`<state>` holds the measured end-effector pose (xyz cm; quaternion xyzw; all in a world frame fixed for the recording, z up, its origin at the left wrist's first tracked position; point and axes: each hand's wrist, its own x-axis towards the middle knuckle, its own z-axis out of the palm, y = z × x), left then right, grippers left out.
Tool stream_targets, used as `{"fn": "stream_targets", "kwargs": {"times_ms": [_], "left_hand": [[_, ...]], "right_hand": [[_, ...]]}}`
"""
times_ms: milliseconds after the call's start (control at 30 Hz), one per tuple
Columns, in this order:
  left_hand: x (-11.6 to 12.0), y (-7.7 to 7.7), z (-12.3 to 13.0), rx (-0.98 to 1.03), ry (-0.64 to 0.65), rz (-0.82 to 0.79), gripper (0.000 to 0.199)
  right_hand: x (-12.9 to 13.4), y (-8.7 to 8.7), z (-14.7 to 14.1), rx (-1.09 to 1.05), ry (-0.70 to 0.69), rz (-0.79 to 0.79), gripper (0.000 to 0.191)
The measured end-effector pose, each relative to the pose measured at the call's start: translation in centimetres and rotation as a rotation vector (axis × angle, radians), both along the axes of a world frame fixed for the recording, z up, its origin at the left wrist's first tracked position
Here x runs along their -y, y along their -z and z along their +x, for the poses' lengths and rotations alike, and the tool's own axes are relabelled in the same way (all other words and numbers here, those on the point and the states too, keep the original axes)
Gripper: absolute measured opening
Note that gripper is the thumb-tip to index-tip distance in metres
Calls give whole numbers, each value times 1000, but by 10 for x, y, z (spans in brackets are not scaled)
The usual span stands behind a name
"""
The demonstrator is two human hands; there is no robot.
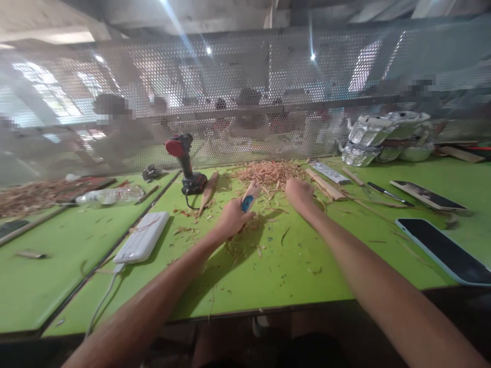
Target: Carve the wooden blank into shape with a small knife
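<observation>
Green tabletop (268,276) littered with shavings (268,174); left hand (232,220) clamps wooden piece (250,197) upright (steadying it); right hand (299,194) loosely curled, empty, beside shavings.

Blue-banded wooden piece (249,197) tilted upright above shavings.

No readable text, brand, number or sign anywhere in view. Checked the red-and-black cordless drill (185,162), the flat white power bank (142,237), the two dark-screened phones (447,250) and the clear plastic bottle (109,196): any markings too blurred or too small to make out; screens are dark
</observation>
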<state>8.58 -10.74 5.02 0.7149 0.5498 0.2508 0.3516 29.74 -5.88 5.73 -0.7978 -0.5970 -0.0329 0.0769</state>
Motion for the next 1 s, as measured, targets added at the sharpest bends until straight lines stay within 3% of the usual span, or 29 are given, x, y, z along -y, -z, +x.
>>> {"fn": "stream_targets", "kwargs": {"times_ms": [67, 233, 367, 733, 1000], "left_hand": [[-1, 1, -1, 1, 23, -11, 15], [-6, 6, -6, 57, 64, 13, 20], [-5, 6, -6, 88, 76, 10, 24], [-6, 7, -4, 62, 57, 27, 22], [-20, 19, -8, 97, 106, -63, 25]], "right_hand": [[2, -3, -2, 23, -9, 45, 37], [12, -8, -29, 49, -181, 174, 39], [18, -6, -39, 66, -265, 151, 36], [8, 5, -34, 57, -180, 75, 35], [0, 12, -38, 50, -186, 84, 39]]}}
